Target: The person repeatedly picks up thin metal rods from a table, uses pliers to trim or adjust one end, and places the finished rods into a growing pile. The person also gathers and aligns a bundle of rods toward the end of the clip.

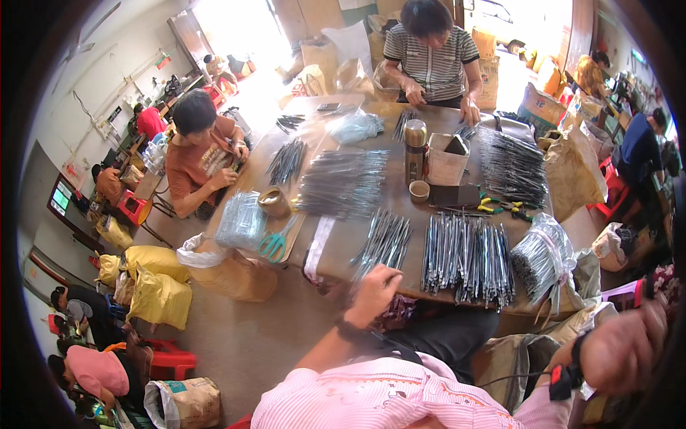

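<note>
At the table's near edge, my left hand (375, 292) has its fingers curled in; whatever it may hold is hidden. Just beyond it lies a loose pile of thin dark strips (383, 240). A wider row of shiny dark strips (468, 259) spreads to the right of that pile, within the table edge. Beside the row sits a thick bundle of strips in clear plastic (543, 259). Far out to the right, off the table, my right hand (625, 347) is smeared by motion, so its fingers cannot be read.
Farther back are a large spread of strips (343, 182), a flask (414, 154), a paper cup (419, 190), yellow-handled pliers (489, 206) and teal scissors (275, 244). Two people work at the table's far and left sides. An open sack (232, 275) stands by the left edge; more sacks (511, 361) crowd my right.
</note>
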The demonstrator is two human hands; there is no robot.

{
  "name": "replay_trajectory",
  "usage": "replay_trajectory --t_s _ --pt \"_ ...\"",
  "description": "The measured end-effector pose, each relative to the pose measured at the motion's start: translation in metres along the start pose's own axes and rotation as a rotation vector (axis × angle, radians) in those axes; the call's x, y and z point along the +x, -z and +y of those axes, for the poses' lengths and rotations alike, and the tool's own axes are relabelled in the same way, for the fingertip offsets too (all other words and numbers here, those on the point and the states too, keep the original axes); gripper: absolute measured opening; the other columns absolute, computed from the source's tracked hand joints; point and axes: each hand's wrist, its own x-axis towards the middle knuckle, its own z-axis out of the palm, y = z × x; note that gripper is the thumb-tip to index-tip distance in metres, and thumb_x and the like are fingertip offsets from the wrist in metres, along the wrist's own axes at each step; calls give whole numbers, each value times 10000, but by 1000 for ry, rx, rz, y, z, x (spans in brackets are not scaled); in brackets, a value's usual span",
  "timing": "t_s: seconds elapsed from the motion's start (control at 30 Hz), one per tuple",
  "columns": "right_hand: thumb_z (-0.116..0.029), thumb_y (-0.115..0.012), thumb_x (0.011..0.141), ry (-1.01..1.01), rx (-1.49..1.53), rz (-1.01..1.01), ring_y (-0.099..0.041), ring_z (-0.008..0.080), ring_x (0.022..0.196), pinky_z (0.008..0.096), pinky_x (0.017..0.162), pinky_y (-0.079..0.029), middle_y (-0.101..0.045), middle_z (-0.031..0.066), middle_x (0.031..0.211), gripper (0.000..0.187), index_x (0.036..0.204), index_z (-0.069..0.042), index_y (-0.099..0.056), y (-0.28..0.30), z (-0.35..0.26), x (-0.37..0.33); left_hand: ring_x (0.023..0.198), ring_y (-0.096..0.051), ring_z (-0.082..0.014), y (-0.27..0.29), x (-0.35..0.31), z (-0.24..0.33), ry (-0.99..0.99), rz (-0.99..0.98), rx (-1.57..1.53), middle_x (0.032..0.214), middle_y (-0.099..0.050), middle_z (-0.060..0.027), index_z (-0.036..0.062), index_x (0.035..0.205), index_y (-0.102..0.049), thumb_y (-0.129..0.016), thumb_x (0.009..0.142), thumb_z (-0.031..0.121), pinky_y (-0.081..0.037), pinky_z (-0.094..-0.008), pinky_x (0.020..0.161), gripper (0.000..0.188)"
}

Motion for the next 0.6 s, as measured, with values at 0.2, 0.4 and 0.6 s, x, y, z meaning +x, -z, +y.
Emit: replay_trajectory --t_s 0.2,0.4,0.6 --pt "53 -636 696 -271 309 -614 -594 305 904 427 841 -463 -615 112 1022 250 934 -18 -610 -111 -11 -57 805 -620 -299 43 21 -57 118 234 112 885 -634 -167 -16 920 -677 -657 813 86 -495 -355 728 149" --pt "-53 -647 743 -101 493 -989 -545 309 1095 424 947 -427 -579 137 1173 230 970 -17 -630 -184 -34 -130 857 -610 -372 63 21 -131 325 119 240 937 -624 -205 22 954 -687 -690 782 296 -492 -434 772 324" --pt "-80 -647 733 -20 501 -1171 -458 310 1239 416 1041 -368 -515 170 1296 440 1163 -6 -588 -222 -42 -175 896 -595 -406 58 19 -159 352 -49 382 962 -628 -253 -3 962 -679 -657 808 410 -479 -466 807 441"
